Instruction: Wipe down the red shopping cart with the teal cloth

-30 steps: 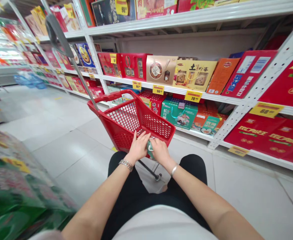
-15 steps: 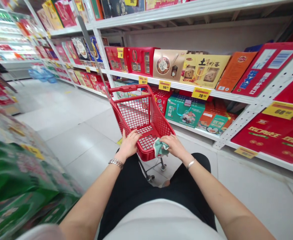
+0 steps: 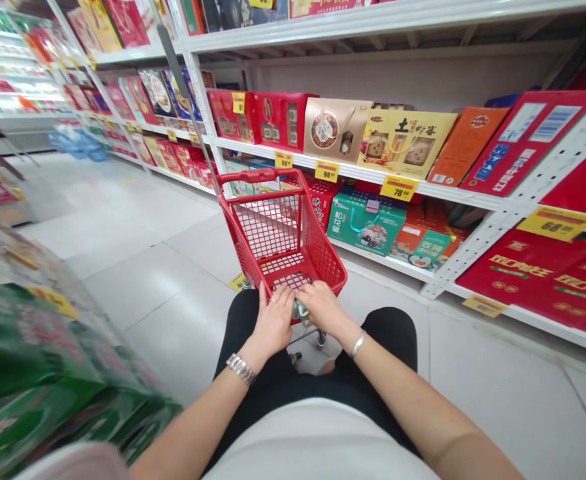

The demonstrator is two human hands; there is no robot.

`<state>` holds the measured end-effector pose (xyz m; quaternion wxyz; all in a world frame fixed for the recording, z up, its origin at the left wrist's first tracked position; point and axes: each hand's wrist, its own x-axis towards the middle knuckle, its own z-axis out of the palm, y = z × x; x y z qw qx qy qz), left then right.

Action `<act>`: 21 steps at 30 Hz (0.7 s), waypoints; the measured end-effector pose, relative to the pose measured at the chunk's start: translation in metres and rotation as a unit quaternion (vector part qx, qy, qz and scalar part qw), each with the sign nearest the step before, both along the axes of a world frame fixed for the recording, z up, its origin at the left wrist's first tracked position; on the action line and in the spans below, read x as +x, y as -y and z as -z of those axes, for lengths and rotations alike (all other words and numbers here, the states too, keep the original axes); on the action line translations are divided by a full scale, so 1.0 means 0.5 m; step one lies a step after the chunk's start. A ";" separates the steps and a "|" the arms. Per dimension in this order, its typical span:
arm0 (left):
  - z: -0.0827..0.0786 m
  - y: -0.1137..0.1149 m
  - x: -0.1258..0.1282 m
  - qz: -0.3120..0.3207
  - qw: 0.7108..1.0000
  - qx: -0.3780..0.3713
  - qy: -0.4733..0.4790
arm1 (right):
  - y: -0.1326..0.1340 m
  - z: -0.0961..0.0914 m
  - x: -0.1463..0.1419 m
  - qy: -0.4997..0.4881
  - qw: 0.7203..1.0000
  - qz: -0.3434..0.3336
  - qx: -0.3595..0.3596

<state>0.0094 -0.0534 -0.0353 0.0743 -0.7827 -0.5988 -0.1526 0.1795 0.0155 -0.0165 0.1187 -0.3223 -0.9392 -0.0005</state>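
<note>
A small red shopping cart (image 3: 267, 227) with a lattice basket stands right in front of me, its near rim between my knees. My left hand (image 3: 274, 319) lies over that near rim, fingers hooked across the edge. Close beside it, my right hand (image 3: 323, 305) is closed on a green and white cloth (image 3: 300, 309) pressed against the same rim. Most of the cloth is hidden under my fingers. Inside the basket only the bare lattice floor shows.
White shelving (image 3: 433, 190) with boxed goods and yellow price tags runs along the right. Green packages (image 3: 33, 373) are stacked close on my left. A grey pole (image 3: 175, 67) rises at the cart's far left corner. Blue wrapped bottles (image 3: 80, 143) stand farther off on the tiled floor.
My right hand has slid left along the near rim with the cloth, up beside my left hand. My left hand has shifted slightly right and down. The cart has barely moved.
</note>
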 end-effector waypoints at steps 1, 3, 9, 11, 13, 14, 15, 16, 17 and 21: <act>0.007 0.006 0.006 -0.014 1.000 0.009 0.001 | 0.008 0.001 -0.012 0.003 1.000 0.001 0.007; 0.016 0.012 0.009 -0.030 0.999 0.025 0.003 | 0.009 0.003 -0.016 0.002 1.000 -0.011 0.009; 0.019 -0.006 -0.008 -0.027 0.999 0.017 0.012 | -0.065 0.007 0.096 -0.028 1.000 -0.010 -0.003; 0.014 -0.017 -0.006 -0.020 1.000 0.003 0.009 | -0.092 0.009 0.133 -0.045 0.999 0.004 -0.011; 0.008 -0.031 0.002 -0.009 1.000 -0.010 0.008 | -0.111 0.012 0.152 -0.058 0.998 0.011 -0.018; 0.004 -0.039 0.006 -0.007 1.000 -0.015 0.010 | -0.118 0.012 0.155 -0.061 0.998 0.016 -0.020; 0.000 -0.047 0.010 -0.009 1.000 -0.018 0.012 | -0.123 0.012 0.153 -0.062 0.998 0.024 -0.023; -0.003 -0.056 0.013 -0.013 1.000 -0.019 0.014 | -0.127 0.011 0.148 -0.062 0.997 0.034 -0.024; -0.006 -0.065 0.013 -0.017 1.000 -0.019 0.016 | -0.129 0.009 0.141 -0.059 0.997 0.044 -0.024; -0.006 -0.103 -0.019 -0.045 0.999 -0.019 0.021 | -0.123 0.000 0.090 -0.026 0.995 0.094 -0.010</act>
